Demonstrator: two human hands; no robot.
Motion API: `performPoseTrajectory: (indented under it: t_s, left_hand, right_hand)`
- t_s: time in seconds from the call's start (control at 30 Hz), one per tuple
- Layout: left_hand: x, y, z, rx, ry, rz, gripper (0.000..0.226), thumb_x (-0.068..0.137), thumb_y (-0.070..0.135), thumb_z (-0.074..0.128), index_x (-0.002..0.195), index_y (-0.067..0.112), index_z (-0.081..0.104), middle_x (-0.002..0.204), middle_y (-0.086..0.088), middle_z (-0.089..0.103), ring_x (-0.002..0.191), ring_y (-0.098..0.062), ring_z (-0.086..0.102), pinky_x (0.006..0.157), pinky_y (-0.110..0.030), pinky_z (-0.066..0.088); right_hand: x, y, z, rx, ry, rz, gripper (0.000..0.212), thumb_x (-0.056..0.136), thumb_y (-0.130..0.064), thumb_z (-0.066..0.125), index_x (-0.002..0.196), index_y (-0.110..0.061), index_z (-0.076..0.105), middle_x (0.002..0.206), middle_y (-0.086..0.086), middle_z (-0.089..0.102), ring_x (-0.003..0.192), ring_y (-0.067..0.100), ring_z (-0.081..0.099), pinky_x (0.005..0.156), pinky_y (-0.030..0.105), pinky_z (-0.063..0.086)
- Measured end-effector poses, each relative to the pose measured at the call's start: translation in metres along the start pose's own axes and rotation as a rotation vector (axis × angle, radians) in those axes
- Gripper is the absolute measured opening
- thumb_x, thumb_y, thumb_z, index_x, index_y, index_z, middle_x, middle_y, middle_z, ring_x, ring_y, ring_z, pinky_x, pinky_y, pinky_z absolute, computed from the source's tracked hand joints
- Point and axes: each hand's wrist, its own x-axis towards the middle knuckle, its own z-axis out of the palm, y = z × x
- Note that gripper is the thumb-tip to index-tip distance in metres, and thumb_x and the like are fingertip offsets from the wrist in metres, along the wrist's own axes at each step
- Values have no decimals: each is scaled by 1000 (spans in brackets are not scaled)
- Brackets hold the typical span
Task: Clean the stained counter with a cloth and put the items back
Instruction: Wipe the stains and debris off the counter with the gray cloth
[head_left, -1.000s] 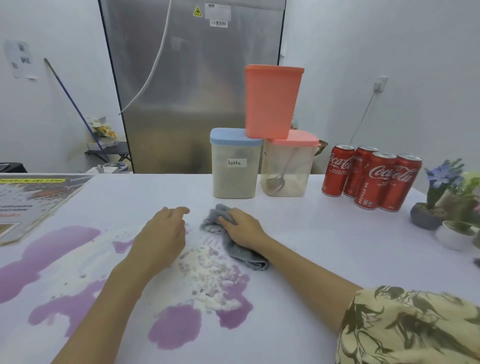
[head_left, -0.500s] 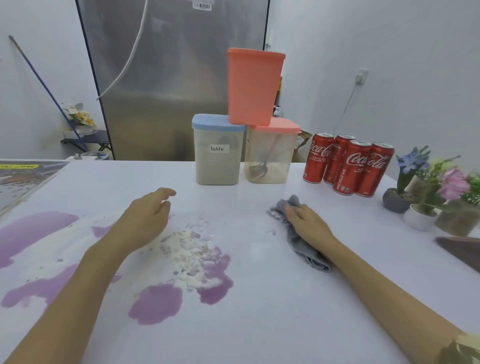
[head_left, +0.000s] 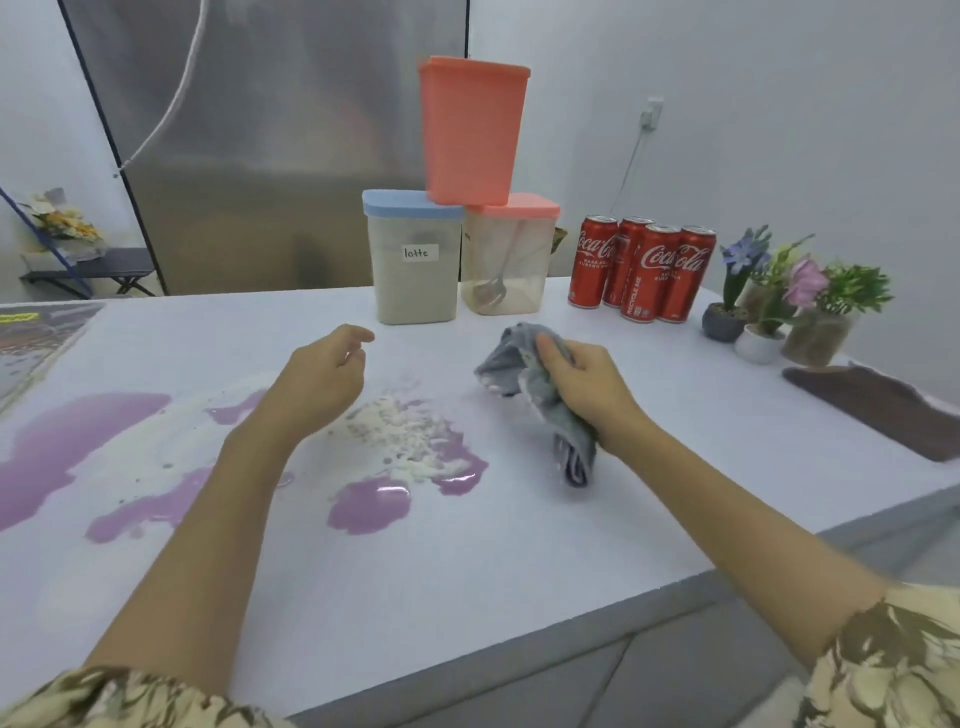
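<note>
- Looking through the head camera, we hold the grey cloth (head_left: 540, 395) bunched in our right hand (head_left: 582, 387), fingers curled round it, right of centre in the frame and seemingly just off the white desk (head_left: 519, 561).
- Our left hand (head_left: 317, 376) hovers at centre, fingers loosely curled and holding nothing, just above the near edge of the spill.
- Purple puddles (head_left: 369, 506) and clumped white powder (head_left: 402, 436) spread from the centre of the frame out to the left edge, so most of the cleaning is, we judge, yet to do.
- Risk: a bunched cloth may push the wet purple outward instead of soaking it up; the powder could smear into paste.
- Risk: a wide sweep toward the top of the frame could knock the latte container (head_left: 415, 260) and the clear container (head_left: 506, 260), which carry the orange box (head_left: 470, 130) across their lids.
- The cola cans (head_left: 644, 270) and small potted plants (head_left: 779, 306) crowd the upper right.
- Open room lies in the lower middle, where bare desk runs to the near edge at lower right; liquid dragged that way could drip off.
</note>
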Motion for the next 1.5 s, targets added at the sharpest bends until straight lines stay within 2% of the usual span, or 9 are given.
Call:
performPoseTrajectory:
  t_s: [0.13,0.3,0.7,0.8,0.87,1.0,1.17,1.27,1.5]
  left_hand:
    - [-10,1,-4,1,-45,60,38,100,18,28,134,21,46,137,-4,48,98,-17,47,80,-26,32]
    - [-16,5,-5,-3,-87,114,39,101,19,27,135,20,45,135,-4,49,101,-18,46,80,-26,34]
    - [-17,-21,-35,-19,65,114,39,101,12,25,135,14,44,135,-9,50,117,-25,48,88,-30,36]
    - [-18,-22,-37,-54,110,110,39,100,11,26,134,13,45,135,-9,50,112,-23,50,86,-27,37]
    - [-18,-22,-38,-76,131,115,38,100,11,26,134,13,45,133,-8,51,97,-19,51,76,-25,40]
    - [-13,-21,-36,-46,129,85,38,102,13,25,134,14,44,133,-9,51,90,-18,52,63,-22,39]
    - [3,-16,-32,19,92,76,39,102,15,23,134,15,44,122,-11,56,88,-19,55,77,-31,45]
    - [12,-17,-30,35,87,67,40,101,15,23,134,15,44,117,-10,58,90,-21,54,81,-35,47]
    - [19,-22,-22,73,110,43,38,101,14,26,134,13,45,126,-11,56,105,-27,55,90,-36,44]
  right_hand:
    - [-43,20,-64,-293,34,99,46,97,-46,37,97,-7,63,99,10,65,96,26,59,83,38,45]
    - [-78,19,-32,-647,-27,49,40,102,-37,21,124,-19,49,124,8,52,111,26,50,78,33,33]
    - [-75,-41,167,-575,-1,-104,40,101,-28,30,131,-5,41,137,17,40,123,32,39,100,37,31]
    - [-63,-56,174,-202,-12,4,34,102,-25,29,123,-8,51,126,14,51,114,32,50,86,34,39]
    - [-52,-58,162,16,35,93,37,101,-27,34,121,-3,53,122,17,57,112,34,53,92,36,42]
    - [-21,-51,114,128,129,60,40,93,-39,45,110,-6,60,110,19,65,106,37,59,94,50,46]
    - [3,-13,57,-222,8,-72,34,100,-27,38,130,-15,50,123,9,57,113,26,52,92,29,39]
    - [5,20,67,-738,-93,-61,43,100,-38,29,140,-23,35,142,12,40,128,29,35,104,40,29]
    - [-10,-19,144,-479,-247,-268,37,102,-25,31,134,-17,45,135,9,49,122,26,43,93,33,36]
